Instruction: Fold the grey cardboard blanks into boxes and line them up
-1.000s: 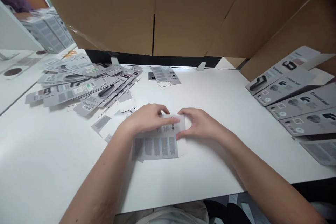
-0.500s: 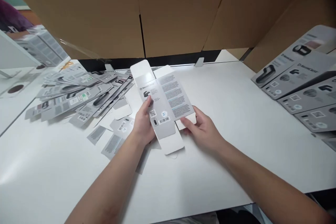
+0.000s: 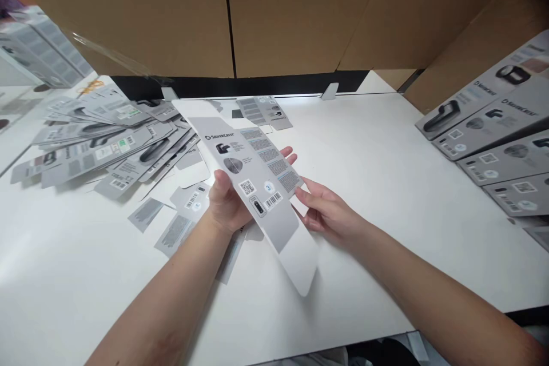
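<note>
I hold a flat grey and white carton blank [image 3: 253, 183] with a logo, QR code and barcode, lifted above the white table [image 3: 386, 194] and tilted. My left hand [image 3: 227, 206] grips it from underneath, thumb on its left edge, fingertips showing past the far side. My right hand [image 3: 330, 214] touches its right side panel with the fingers near the printed text.
A heap of flat grey carton blanks [image 3: 103, 137] lies at the left. A row of folded grey boxes [image 3: 493, 137] leans at the right. One blank [image 3: 263, 110] lies at the back. Small loose printed pieces [image 3: 175, 223] lie beside my left arm. Brown cardboard walls [image 3: 300, 11] stand behind.
The carton blank went from pressed flat on the table to lifted in both hands, then unfolded longer and tilted towards me. The view shifted slightly.
</note>
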The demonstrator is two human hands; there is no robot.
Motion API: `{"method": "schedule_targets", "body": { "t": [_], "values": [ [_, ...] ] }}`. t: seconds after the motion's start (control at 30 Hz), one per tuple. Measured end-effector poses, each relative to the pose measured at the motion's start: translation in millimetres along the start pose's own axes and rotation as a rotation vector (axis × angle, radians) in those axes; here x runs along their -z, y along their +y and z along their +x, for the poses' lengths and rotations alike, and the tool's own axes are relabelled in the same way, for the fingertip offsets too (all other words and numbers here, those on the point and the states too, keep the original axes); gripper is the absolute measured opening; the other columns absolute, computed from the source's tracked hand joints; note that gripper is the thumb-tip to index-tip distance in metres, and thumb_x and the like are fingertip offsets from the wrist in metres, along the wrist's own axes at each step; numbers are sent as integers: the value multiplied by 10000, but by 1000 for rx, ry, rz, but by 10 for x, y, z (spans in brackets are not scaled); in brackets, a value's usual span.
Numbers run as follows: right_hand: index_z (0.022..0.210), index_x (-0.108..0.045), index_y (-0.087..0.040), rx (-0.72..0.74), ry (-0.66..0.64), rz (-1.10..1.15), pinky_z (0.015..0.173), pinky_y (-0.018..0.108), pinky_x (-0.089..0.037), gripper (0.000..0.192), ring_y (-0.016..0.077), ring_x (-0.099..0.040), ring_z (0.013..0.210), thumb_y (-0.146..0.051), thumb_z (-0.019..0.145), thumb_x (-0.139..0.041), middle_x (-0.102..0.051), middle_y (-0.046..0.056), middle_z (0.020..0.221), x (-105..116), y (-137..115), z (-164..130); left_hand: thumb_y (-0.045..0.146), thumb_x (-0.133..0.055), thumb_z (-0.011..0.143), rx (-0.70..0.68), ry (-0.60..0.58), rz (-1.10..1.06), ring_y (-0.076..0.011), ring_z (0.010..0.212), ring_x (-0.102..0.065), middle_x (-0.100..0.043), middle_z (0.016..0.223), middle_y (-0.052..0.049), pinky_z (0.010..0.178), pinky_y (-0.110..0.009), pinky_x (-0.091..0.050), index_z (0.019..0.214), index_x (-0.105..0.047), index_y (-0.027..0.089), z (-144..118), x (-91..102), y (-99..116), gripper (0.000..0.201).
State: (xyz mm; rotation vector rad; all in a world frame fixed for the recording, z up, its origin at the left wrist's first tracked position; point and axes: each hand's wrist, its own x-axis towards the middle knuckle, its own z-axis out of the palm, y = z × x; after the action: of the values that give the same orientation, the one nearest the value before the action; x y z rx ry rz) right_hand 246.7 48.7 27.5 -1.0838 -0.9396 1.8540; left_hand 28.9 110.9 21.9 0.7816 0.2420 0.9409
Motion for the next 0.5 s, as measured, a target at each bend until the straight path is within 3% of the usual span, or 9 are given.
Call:
{"method": "schedule_targets", "body": {
  "t": [0.13,0.27,0.33,0.4,0.5],
  "values": [
    [1426,-714,-277,29,6,-201,567,290,-259,762,109,-328,550,-882,985,-854,-568,-89,727,-5,22,-4,1001,-970,701,25,45,-24,-569,1811,-414,-705,1759,-143,1407,-787,-451,1490,-806,311,12,13,-17,1061],
    [1367,-661,-285,142,219,-616,607,303,-332,894,162,-438,608,-896,805,-992,-531,-110,691,43,-36,-78,944,-991,734,33,181,-94,-574,1768,-484,-783,1635,-190,1402,-787,-472,1430,-814,242,30,-4,3,1004],
    [1500,-596,-296,244,329,-783,611,305,-349,1122,171,-474,629,-846,663,-1101,-527,-127,715,81,-69,-113,928,-1014,715,59,220,-83,-585,1768,-478,-787,1619,-215,1392,-768,-498,1389,-824,204,36,-14,3,1008],
    [1591,-564,-308,379,355,-881,591,309,-350,1269,162,-473,618,-835,591,-1141,-522,-133,734,117,-73,-126,944,-1018,686,106,233,-53,-609,1762,-472,-792,1596,-243,1380,-763,-515,1332,-841,169,41,-19,-14,1024],
    [1549,-624,-335,650,317,-950,531,303,-354,1126,134,-444,574,-840,673,-1117,-543,-123,756,154,-7,-101,970,-1010,666,149,235,-24,-637,1742,-485,-809,1559,-239,1368,-786,-516,1278,-865,162,44,-10,-54,1024]
  ]
}}
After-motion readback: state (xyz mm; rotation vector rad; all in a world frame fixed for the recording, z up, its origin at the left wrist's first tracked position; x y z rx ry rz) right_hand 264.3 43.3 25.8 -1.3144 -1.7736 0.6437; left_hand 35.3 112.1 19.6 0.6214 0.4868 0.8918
